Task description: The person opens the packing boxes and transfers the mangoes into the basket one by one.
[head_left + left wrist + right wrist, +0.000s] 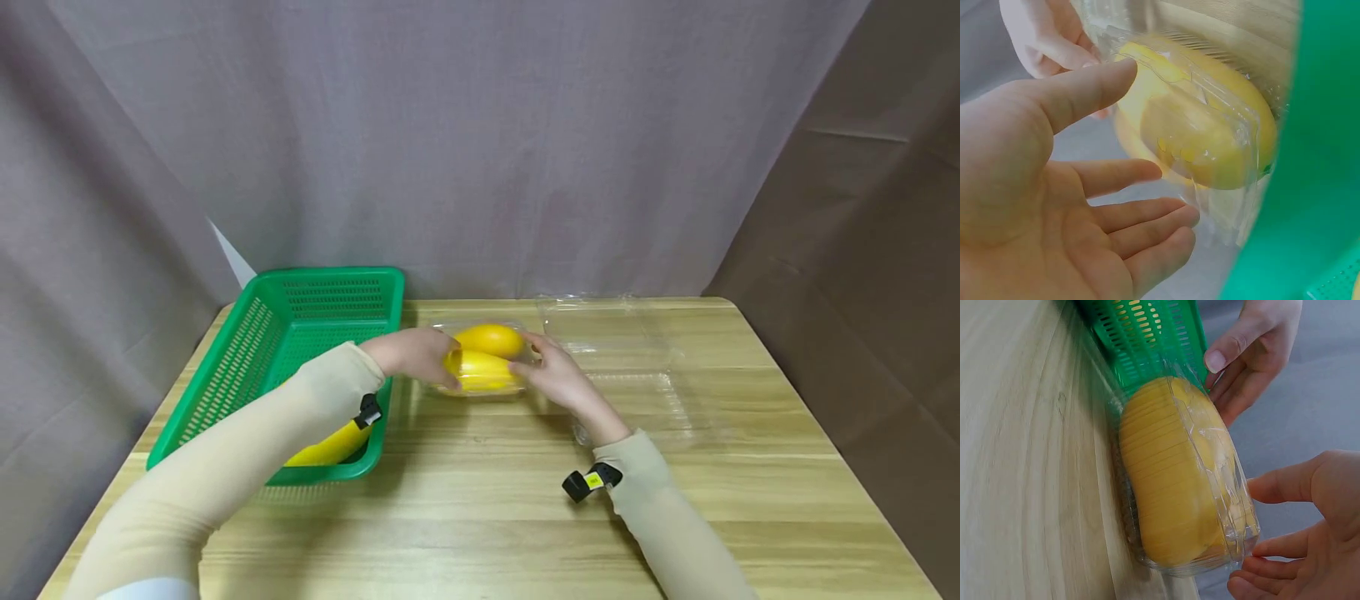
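Two yellow mangoes (491, 340) lie side by side in a clear plastic clamshell box (1244, 540) on the table, seen through its plastic in both wrist views. At the box's left end is my left hand (420, 357), thumb and fingers spread apart in the left wrist view (1066, 194). From the right end, my right hand (558, 379) reaches in with its thumb and fingertips right at the plastic rim. The right wrist view shows these fingers (1288, 544) parted, with the palm away from the box.
A green perforated basket (393, 333) stands left of the box, under my left forearm, with yellow fruit (330, 446) inside. Another clear clamshell box (637, 400) lies with its lid raised on the right of the wooden table (480, 517). Grey curtain (480, 150) hangs behind.
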`<state>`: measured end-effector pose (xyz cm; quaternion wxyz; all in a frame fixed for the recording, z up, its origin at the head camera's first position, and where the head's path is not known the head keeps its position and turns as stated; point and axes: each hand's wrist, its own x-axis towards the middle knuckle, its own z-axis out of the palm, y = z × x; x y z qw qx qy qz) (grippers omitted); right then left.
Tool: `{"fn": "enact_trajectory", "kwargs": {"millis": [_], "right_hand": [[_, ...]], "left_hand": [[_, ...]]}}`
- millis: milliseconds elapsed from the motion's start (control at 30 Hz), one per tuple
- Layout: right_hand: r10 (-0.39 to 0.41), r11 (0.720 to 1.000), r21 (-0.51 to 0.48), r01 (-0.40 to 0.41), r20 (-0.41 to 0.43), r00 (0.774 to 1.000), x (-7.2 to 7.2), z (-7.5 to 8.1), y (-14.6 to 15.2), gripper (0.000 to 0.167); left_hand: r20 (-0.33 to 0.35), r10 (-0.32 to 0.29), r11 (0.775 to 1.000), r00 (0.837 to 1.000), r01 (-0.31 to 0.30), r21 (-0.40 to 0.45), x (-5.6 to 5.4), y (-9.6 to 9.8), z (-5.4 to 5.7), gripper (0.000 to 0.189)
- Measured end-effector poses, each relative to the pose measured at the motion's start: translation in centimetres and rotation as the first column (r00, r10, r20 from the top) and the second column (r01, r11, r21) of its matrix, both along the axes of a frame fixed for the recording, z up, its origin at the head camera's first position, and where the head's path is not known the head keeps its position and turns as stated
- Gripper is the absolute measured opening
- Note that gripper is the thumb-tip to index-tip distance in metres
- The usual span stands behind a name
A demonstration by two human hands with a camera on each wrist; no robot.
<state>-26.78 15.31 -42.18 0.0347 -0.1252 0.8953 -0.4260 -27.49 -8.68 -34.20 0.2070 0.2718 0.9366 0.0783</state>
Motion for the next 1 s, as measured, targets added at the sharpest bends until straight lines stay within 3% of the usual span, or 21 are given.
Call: {"fn": "enact_trajectory", "kwargs": {"millis": [167, 333, 467, 600, 800, 900, 1000], "right_hand": [[0.003, 1.000, 0.005, -0.003, -0.001, 1.000, -0.4, 0.0, 0.9, 0.071], [-0.018, 1.000, 0.012, 0.018, -0.004, 1.000, -1.1, -0.1, 1.6, 0.072], [-0.027, 0.999, 0.023, 0.027, -0.005, 1.000, -1.6, -0.1, 2.0, 0.072], [-0.053, 0.998, 0.041, 0.054, -0.009, 0.999, -1.8, -0.1, 2.6, 0.072], [-0.074, 0.996, 0.037, 0.075, -0.022, 0.997, -1.9, 0.3, 3.5, 0.070], [-0.090, 0.995, 0.030, 0.090, -0.015, 0.996, -1.8, 0.5, 3.7, 0.069], [-0.094, 0.995, 0.013, 0.094, -0.013, 0.996, -1.6, 0.6, 3.6, 0.069]], "left_hand": [[-0.017, -0.035, 0.999, 0.999, 0.034, -0.037, -0.7, 1.3, 0.2, 0.061], [-0.129, -0.066, 0.998, 0.989, 0.062, -0.032, -1.8, 2.4, -0.6, 0.055], [-0.226, -0.030, 0.999, 0.974, 0.024, -0.027, -2.4, 2.9, -1.7, 0.059], [-0.242, 0.014, 1.000, 0.970, -0.012, 0.012, -2.5, 4.0, -2.2, 0.052], [-0.238, 0.065, 0.998, 0.969, -0.059, 0.031, -1.9, 6.9, -1.7, 0.032], [-0.290, 0.087, 0.995, 0.953, -0.094, -0.012, -0.9, 8.2, -1.7, 0.042], [-0.368, 0.123, 0.988, 0.922, -0.149, -0.044, 0.3, 9.1, -2.3, 0.061]]}}
